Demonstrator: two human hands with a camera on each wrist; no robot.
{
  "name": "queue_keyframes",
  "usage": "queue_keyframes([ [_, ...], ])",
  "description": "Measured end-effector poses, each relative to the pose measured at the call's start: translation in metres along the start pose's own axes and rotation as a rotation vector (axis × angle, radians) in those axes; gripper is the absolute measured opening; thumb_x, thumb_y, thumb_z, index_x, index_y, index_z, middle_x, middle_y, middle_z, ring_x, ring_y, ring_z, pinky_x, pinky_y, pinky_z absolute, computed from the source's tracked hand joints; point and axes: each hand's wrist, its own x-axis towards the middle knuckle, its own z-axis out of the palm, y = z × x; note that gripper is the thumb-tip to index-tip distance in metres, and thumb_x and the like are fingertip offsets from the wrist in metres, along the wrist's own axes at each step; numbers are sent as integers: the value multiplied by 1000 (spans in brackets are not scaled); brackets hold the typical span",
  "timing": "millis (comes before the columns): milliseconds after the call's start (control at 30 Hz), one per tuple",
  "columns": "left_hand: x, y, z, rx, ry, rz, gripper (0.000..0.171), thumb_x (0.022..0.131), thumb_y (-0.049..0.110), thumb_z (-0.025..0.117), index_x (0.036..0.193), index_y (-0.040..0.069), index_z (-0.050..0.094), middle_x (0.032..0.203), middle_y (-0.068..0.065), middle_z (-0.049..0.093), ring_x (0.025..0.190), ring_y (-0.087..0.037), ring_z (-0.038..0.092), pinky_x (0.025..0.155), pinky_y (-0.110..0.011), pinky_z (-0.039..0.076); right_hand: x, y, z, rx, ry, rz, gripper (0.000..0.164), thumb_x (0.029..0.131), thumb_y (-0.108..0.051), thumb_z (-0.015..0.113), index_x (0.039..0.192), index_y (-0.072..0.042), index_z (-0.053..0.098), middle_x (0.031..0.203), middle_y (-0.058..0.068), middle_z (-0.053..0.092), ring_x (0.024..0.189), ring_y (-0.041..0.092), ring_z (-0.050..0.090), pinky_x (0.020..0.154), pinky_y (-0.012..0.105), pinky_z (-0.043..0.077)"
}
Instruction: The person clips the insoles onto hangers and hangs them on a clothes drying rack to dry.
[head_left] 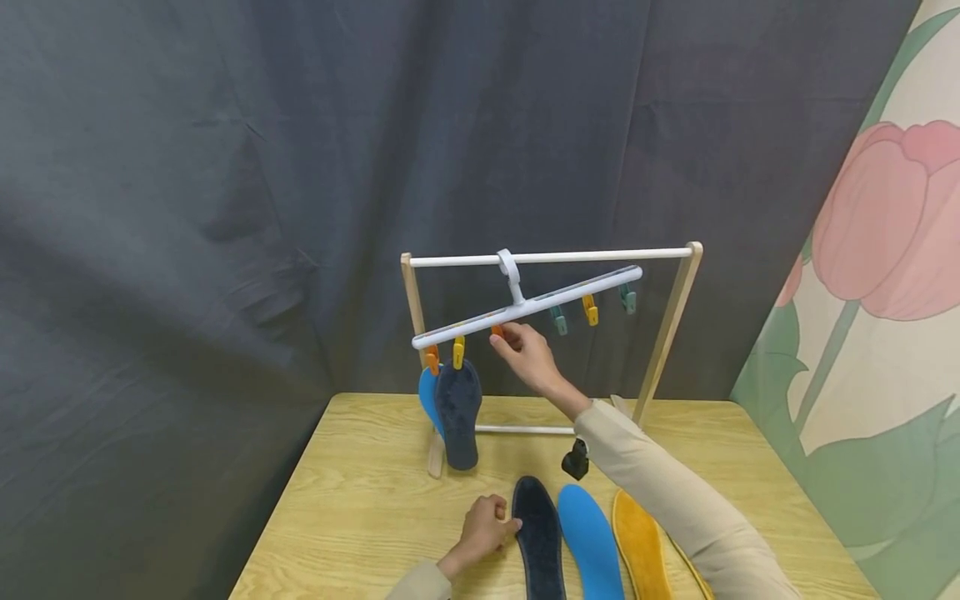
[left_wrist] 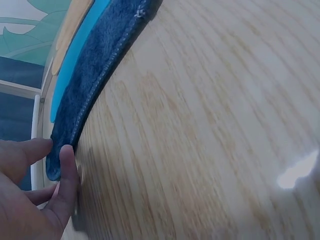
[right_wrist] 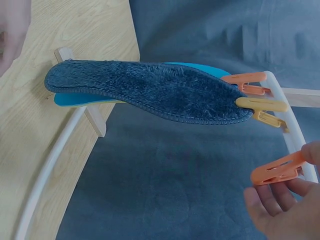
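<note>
The dark insole (head_left: pixel 537 537) lies flat on the table (head_left: pixel 360 483), its long axis running away from the person, its far end pointing toward the rack (head_left: pixel 600 256). The left hand (head_left: pixel 483 529) is the nearer one, just to the insole's left, fingers loosely bent and the thumb touching its edge without wrapping round it. The right hand (head_left: pixel 528 358) is up beyond the insole's far end and a little to the left, pinching an orange clip (right_wrist: pixel 277 170) under the tilted white hanger (head_left: pixel 570 296). Beside that clip a hung dark insole (head_left: pixel 457 412) dangles from a yellow clip (head_left: pixel 458 352), partly covering a hung blue one (head_left: pixel 428 396). On the pale wood, a flat blue insole (head_left: pixel 590 542) and a yellow insole (head_left: pixel 640 546) lie to the right; behind, a grey curtain (head_left: pixel 187 250) meets a tulip-patterned wall (head_left: pixel 885 225).
</note>
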Motion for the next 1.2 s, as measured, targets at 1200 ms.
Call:
queue_keyframes([
  [1200, 2, 14, 8, 258, 103, -10, 44, 59, 15, 81, 89, -5, 57, 72, -8, 60, 49, -13, 52, 56, -36, 47, 4, -4, -4, -9, -62, 65, 31, 88, -29, 55, 112, -9, 58, 97, 7, 58, 84, 19, 59, 72, 35, 48],
])
